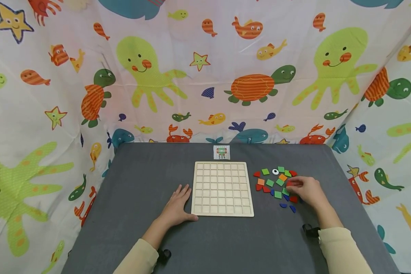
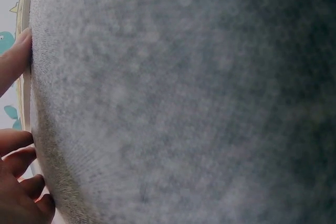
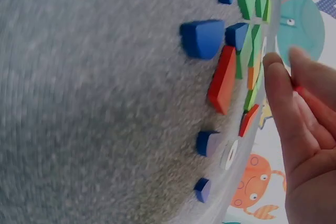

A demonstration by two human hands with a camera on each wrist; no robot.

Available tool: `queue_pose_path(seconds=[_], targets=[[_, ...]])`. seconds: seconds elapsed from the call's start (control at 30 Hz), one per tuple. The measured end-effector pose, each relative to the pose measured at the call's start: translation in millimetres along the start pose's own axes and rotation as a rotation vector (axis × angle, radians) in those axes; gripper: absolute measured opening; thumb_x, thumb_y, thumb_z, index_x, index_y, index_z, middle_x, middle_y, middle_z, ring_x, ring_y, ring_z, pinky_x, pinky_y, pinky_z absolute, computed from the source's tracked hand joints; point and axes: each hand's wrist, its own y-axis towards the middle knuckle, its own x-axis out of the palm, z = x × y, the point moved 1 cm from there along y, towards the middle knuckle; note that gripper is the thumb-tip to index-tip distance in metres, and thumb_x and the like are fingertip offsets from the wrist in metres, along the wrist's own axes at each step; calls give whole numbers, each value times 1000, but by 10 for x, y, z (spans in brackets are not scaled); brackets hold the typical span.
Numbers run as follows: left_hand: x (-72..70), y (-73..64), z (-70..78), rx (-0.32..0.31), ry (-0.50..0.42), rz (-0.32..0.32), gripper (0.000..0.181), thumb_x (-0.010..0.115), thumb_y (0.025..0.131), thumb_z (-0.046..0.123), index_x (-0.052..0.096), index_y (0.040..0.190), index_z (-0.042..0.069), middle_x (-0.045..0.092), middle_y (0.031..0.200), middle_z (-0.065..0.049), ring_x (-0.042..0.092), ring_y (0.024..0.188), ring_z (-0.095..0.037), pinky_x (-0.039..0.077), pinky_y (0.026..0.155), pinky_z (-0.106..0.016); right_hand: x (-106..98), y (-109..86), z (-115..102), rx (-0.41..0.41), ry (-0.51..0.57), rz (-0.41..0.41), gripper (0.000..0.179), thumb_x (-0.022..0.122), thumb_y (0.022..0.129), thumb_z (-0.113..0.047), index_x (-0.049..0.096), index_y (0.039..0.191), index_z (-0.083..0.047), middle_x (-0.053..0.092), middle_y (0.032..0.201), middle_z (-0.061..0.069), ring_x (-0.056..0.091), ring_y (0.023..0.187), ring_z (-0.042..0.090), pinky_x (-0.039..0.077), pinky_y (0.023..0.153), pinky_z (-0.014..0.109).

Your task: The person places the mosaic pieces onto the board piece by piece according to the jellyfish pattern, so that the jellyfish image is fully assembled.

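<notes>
A pale wooden grid board with square cells lies flat on the grey table. My left hand rests at the board's left side, fingers spread, thumb by its near-left corner; in the left wrist view the thumb touches the board's edge. My right hand is over the right part of a scatter of coloured tiles. Between its thumb and finger it pinches a small red piece, mostly hidden by the fingertips. Below and around it lie green tiles, red tiles and blue pieces.
Behind the board lies a small picture card. Orange tiles and a white ring-shaped piece are among the scatter. A printed cloth with sea animals hangs around the table's back and sides.
</notes>
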Motion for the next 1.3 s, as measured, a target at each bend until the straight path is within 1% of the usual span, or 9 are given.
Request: queue_pose_path(seconds=[0.17, 0.3, 0.43, 0.53, 0.63, 0.73, 0.93, 1.17, 1.3], targets=[[-6, 0, 9, -1, 0, -4, 117, 90, 68, 52, 31, 159, 7, 21, 168, -9, 8, 157, -34, 17, 125, -55, 16, -10, -103, -19, -13, 32, 47, 75, 93, -35, 69, 124, 0, 75, 108, 19, 72, 94, 29, 60, 82, 48], [-9, 2, 13, -1, -1, -6, 117, 90, 69, 52, 30, 159, 7, 21, 168, -9, 8, 157, -34, 17, 125, -55, 23, -18, -202, -73, -58, 84, 42, 77, 91, -31, 72, 121, -1, 70, 112, 21, 66, 95, 32, 58, 72, 40], [-9, 1, 12, 11, 5, -8, 114, 89, 70, 53, 32, 159, 9, 20, 169, -9, 8, 157, -34, 17, 125, -56, 23, -33, -293, -106, -63, 103, 37, 76, 92, -27, 73, 118, -2, 68, 110, 21, 66, 92, 32, 55, 65, 33], [1, 1, 1, 24, 24, -9, 112, 87, 72, 54, 32, 159, 10, 19, 169, -9, 8, 157, -35, 17, 125, -56, 32, -35, -354, -128, -61, 100, 34, 76, 92, -25, 73, 118, -2, 70, 107, 19, 68, 90, 30, 57, 65, 35], [9, -4, -5, 31, 36, -3, 111, 87, 72, 55, 33, 159, 10, 19, 169, -9, 9, 157, -35, 18, 124, -56, 48, -22, -415, -159, -57, 101, 32, 75, 92, -24, 74, 117, -3, 71, 107, 18, 68, 91, 31, 59, 70, 41], [10, -14, 0, 33, 42, -1, 111, 86, 73, 56, 33, 159, 10, 19, 169, -9, 9, 157, -35, 18, 125, -55, 70, -1, -480, -195, -56, 107, 30, 76, 92, -23, 74, 116, -5, 71, 109, 16, 68, 93, 31, 59, 73, 44], [1, -22, 19, 43, 56, 6, 110, 85, 74, 57, 32, 159, 10, 20, 168, -10, 10, 157, -35, 18, 124, -55, 124, 63, -617, -228, -71, 106, 30, 77, 91, -22, 75, 116, -6, 68, 103, 12, 65, 90, 29, 55, 69, 37], [-13, -27, 35, 48, 56, 5, 111, 84, 74, 57, 30, 160, 13, 21, 168, -11, 10, 157, -36, 19, 124, -56, 245, 195, -739, -250, -55, 60, 34, 78, 90, -24, 74, 119, -5, 70, 109, 14, 65, 91, 27, 56, 71, 38], [-6, -24, 26, 52, 41, 9, 109, 84, 74, 57, 31, 160, 16, 21, 168, -10, 10, 157, -36, 19, 124, -57, 309, 260, -794, -273, -64, 50, 33, 77, 91, -24, 74, 118, -6, 71, 110, 14, 65, 87, 24, 56, 68, 36]])
